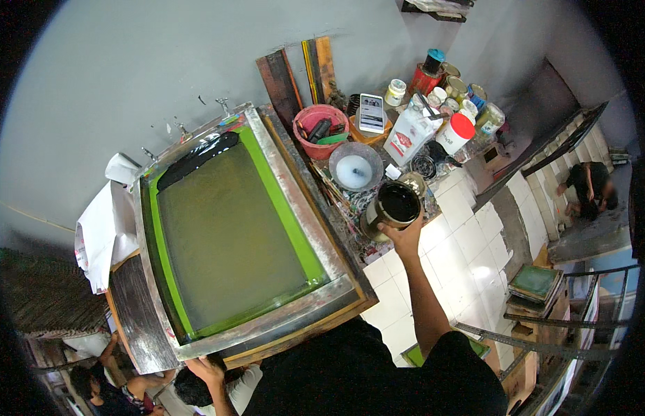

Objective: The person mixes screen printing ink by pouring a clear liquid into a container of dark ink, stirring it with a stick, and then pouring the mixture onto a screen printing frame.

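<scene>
A screen printing frame (pixel 331 269) with a metal rim and green-edged mesh lies on a board in front of me. A band of wet black ink (pixel 198 161) runs along the far end of its mesh. At the frame's near left edge is my left hand (pixel 207 371), closed on the rim with its fingertips partly hidden. My right hand (pixel 406 237) grips a jar of black ink (pixel 371 223), mouth up, at the front of the cluttered worktop, right of the frame. The jar's dark contents show through its wide mouth.
Behind the jar are a bowl of whitish liquid (pixel 340 158), a pink tub (pixel 314 147), a phone (pixel 372 114), a white jug (pixel 409 139) and several paint jars (pixel 490 119). White paper (pixel 109 232) lies left of the frame. Other people (pixel 593 191) sit below, right and left.
</scene>
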A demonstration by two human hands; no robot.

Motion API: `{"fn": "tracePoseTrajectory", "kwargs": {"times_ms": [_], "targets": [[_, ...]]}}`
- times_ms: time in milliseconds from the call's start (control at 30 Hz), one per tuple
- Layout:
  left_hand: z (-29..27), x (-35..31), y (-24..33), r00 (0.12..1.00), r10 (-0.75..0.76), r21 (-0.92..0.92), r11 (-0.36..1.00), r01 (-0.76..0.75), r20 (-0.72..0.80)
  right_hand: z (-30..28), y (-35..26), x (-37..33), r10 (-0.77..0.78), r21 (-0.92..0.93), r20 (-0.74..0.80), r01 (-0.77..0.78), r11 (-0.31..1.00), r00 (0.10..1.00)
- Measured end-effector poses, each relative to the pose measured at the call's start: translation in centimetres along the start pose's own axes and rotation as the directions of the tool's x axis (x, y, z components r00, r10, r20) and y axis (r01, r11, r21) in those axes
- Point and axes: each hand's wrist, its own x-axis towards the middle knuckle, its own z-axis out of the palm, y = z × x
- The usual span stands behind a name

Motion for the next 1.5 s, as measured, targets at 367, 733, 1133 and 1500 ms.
{"fn": "tracePoseTrajectory", "kwargs": {"times_ms": [367, 733, 1133, 1500], "targets": [[0.6, -4.5, -12.2, 0.97, 0.239, 0.234, 0.946, -0.224, -0.04, 0.5, 2.4, -0.6, 0.03, 0.039, 0.138, -0.036, 0.999, 0.99], [1.6, -2.9, -5.9, 0.997, 0.006, -0.048, 0.999, -0.009, -0.074, -8.9, 4.2, 1.7, 0.004, -0.52, -0.014, -0.01, 0.854, 1.0], [1.5, -3.3, -7.0, 0.965, 0.212, 0.132, 0.972, -0.193, -0.155, -6.9, -4.2, 17.3, -0.196, -0.456, -0.075, 0.141, 0.879, 0.978], [2.4, -2.1, -4.4, 0.982, 0.009, 0.028, 1.0, -0.003, -0.189, 8.4, -4.0, 34.7, 0.098, -0.707, 0.11, 0.008, 0.707, 0.989]]}}
